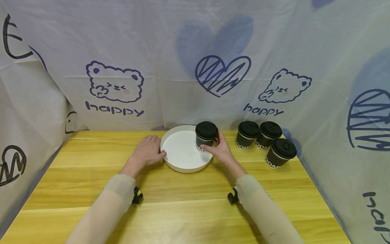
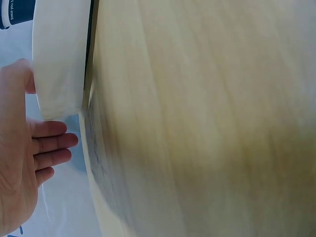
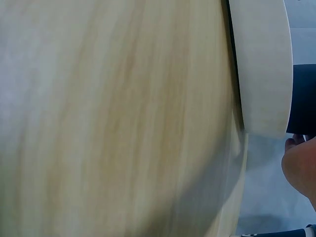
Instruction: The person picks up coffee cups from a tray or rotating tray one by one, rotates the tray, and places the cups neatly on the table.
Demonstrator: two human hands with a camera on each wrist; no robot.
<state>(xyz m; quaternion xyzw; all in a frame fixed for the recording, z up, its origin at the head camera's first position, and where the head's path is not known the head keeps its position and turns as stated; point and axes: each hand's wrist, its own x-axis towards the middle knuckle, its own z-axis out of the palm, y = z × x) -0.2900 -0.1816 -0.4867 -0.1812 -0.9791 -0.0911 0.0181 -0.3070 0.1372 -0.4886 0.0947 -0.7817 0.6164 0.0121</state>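
A round white tray (image 1: pixel 182 162) with a low wall lies near the back of the wooden table. At its left side my left hand (image 1: pixel 148 150) holds the wall, the thumb over the rim and the other fingers along the outside. My right hand (image 1: pixel 222 149) grips a black paper cup (image 1: pixel 203 141) with a black lid, thumb in front and fingers round the far side. This cup is upright at the tray's right inside edge; whether its base touches the tray cannot be told. In the right wrist view the tray wall (image 3: pixel 261 69) partly covers the cup (image 3: pixel 303 98).
To the right, three more lidded cups stand on the table (image 1: pixel 182 217): one at the left (image 1: pixel 246 135), one beside it (image 1: pixel 267 135), and one nearer the front (image 1: pixel 280 153). A printed white cloth (image 1: pixel 170 101) hangs behind the table and along both sides.
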